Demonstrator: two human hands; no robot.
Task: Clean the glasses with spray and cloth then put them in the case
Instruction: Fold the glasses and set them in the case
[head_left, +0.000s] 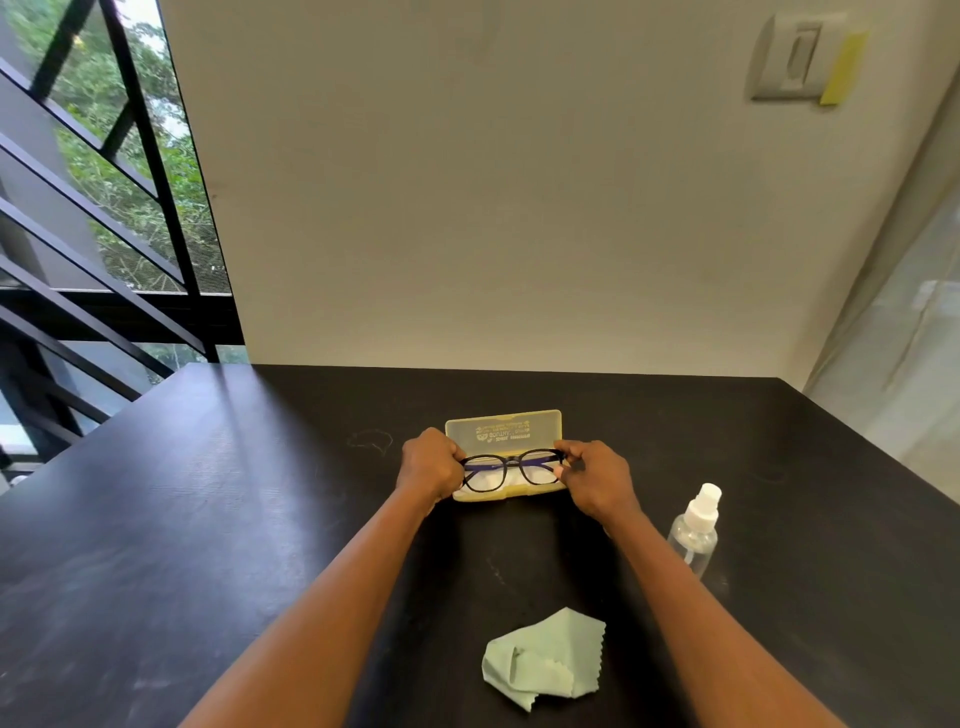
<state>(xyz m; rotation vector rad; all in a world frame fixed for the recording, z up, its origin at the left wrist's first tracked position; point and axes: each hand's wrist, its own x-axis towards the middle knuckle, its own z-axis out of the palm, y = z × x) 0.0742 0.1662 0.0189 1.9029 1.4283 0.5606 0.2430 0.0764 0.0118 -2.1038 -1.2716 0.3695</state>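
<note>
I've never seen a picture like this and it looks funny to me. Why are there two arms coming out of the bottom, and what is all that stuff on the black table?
The picture comes from a camera worn on a person's head, so you see what they see when they look down. That is why their own two arms reach in from the bottom. There is no machine here, only a person.

The left hand and the right hand each pinch one end of a pair of black glasses. They hold the glasses over an open yellow case, whose lid is tipped back.

On the black table near the person lies a crumpled pale green cloth. On the right stands a small clear spray bottle with a white top. Behind the table is a plain wall, and a window is on the left.
</note>
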